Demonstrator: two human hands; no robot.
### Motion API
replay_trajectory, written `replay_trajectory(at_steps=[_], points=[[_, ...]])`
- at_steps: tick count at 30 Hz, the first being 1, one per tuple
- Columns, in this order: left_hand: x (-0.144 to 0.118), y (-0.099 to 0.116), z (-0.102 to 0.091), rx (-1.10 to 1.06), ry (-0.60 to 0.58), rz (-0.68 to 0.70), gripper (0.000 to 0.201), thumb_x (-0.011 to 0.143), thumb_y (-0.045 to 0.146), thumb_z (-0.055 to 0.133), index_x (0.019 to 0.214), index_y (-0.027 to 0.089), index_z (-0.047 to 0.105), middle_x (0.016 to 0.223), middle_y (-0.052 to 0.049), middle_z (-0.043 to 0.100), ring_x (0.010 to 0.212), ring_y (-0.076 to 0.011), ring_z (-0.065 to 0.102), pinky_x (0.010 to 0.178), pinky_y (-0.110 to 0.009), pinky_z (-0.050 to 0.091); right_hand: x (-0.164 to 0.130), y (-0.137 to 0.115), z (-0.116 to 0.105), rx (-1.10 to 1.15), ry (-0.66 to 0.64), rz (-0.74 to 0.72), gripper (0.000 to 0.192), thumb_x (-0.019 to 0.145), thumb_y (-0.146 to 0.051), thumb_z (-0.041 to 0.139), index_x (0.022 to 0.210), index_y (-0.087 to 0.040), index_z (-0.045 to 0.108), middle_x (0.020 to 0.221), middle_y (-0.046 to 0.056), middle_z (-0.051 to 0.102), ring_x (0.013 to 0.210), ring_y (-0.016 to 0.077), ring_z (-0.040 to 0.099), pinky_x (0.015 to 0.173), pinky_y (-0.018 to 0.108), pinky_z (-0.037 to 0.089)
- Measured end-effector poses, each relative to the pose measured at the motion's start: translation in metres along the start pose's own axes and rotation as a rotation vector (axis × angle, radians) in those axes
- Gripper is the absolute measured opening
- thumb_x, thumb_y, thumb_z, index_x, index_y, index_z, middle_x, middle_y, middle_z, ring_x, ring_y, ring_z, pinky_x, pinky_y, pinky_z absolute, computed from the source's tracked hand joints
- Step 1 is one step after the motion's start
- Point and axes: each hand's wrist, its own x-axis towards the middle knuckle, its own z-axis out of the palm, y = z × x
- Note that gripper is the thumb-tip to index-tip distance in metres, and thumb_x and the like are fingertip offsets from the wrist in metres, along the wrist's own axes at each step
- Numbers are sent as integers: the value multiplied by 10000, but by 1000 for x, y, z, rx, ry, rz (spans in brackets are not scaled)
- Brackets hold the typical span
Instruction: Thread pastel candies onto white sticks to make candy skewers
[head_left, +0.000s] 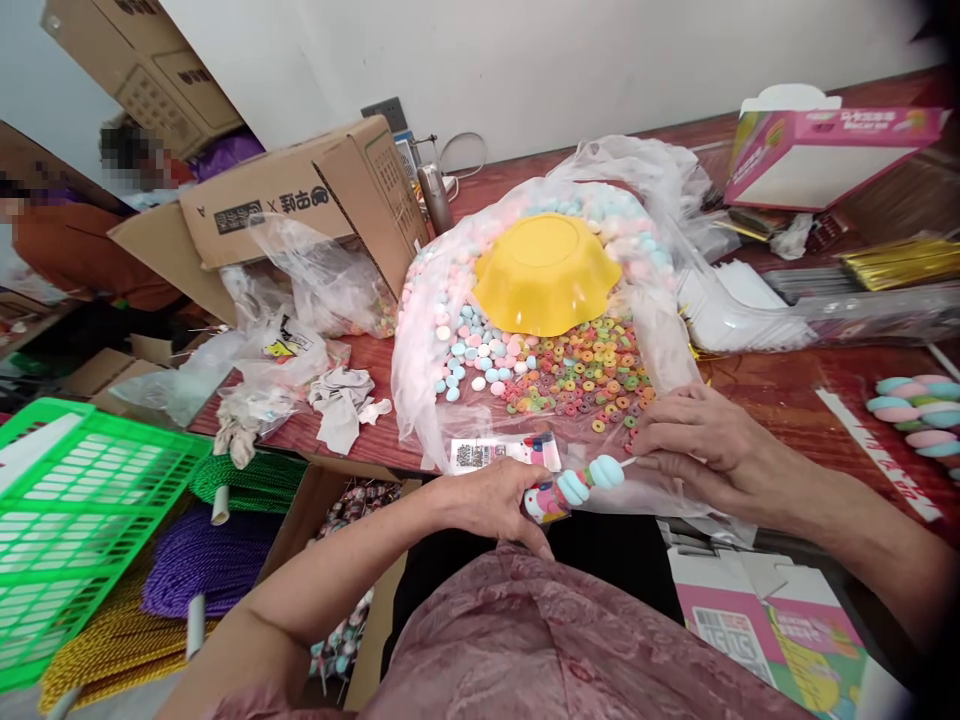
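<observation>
White wall (600, 60) with a socket (385, 113) behind a reddish-brown wooden table (780, 390).

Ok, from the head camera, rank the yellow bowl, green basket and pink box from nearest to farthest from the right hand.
From the right hand:
1. Yellow bowl, just ahead on the candy bag.
2. Pink box, far back right on the table.
3. Green basket, far left, below the table edge.

Both bare forearms come up from the bottom of the frame and meet just below its centre. The left hand (495, 495) enters from the lower left, forearm angled up and to the right, knuckles upward, fingers curled closed with the thumb pointing down. The right hand (694, 440) comes in from the right edge, palm down, wrist nearly flat, fingers bent and pinched together toward the left hand.
</observation>
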Motion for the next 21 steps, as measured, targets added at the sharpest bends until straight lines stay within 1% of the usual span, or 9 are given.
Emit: replay_trajectory(at_steps=[4, 6, 9, 11, 14, 16, 19, 21], points=[[1, 1, 0, -183, -57, -11, 462, 625, 478, 844, 826, 169, 566, 701, 59, 475, 665, -112, 448, 601, -210, 347, 5, 0, -3, 76, -36, 1, 218, 1004, -254, 464, 1014, -255, 681, 921, 30, 647, 855, 170, 587, 777, 325, 399], [2, 1, 2, -257, -69, -21, 476, 599, 474, 857, 806, 171, 555, 685, 67, 444, 653, -102, 418, 598, -208, 340, 9, -6, -3, 36, -37, -26, 231, 1003, -237, 457, 1051, -257, 681, 915, 29, 642, 850, 167, 580, 792, 333, 387], [3, -1, 4, -319, -55, -30, 489, 574, 478, 870, 794, 171, 559, 676, 73, 423, 643, -96, 397, 597, -209, 335, 16, -19, 0, -100, -23, -58, 277, 993, -191, 428, 1119, -249, 668, 888, 31, 636, 808, 162, 559, 813, 354, 354], [3, -3, 4, -280, -9, -32, 487, 591, 483, 865, 847, 170, 593, 704, 66, 461, 666, -108, 429, 625, -216, 354, 17, -26, 1, -185, -30, -68, 284, 975, -158, 417, 1086, -223, 670, 853, 33, 627, 773, 161, 543, 821, 370, 335], [0, -4, 1, -64, 109, -80, 528, 605, 488, 863, 954, 167, 629, 760, 38, 545, 713, -147, 497, 666, -240, 376, 17, -28, 2, -231, -76, -64, 263, 959, -136, 410, 978, -191, 666, 788, 30, 603, 733, 161, 525, 812, 377, 312], [-3, -4, 0, 37, 172, -77, 491, 661, 484, 837, 986, 171, 643, 787, 18, 593, 739, -169, 539, 683, -248, 381, 17, -27, 2, -218, -91, -56, 258, 960, -134, 409, 988, -198, 657, 781, 26, 601, 723, 161, 519, 798, 367, 303], [-5, -1, 0, 35, 212, 5, 372, 759, 454, 780, 990, 188, 662, 816, 14, 634, 785, -177, 582, 713, -241, 393, 19, -25, 4, -192, -74, -61, 248, 953, -130, 420, 986, -205, 655, 800, 28, 613, 734, 164, 535, 796, 357, 308], [-5, 1, 3, 36, 224, 23, 364, 746, 443, 795, 968, 184, 668, 814, 17, 640, 796, -180, 590, 718, -236, 396, 22, -27, 9, -183, -54, -71, 248, 938, -110, 421, 917, -192, 654, 800, 36, 619, 739, 166, 547, 796, 354, 321]])
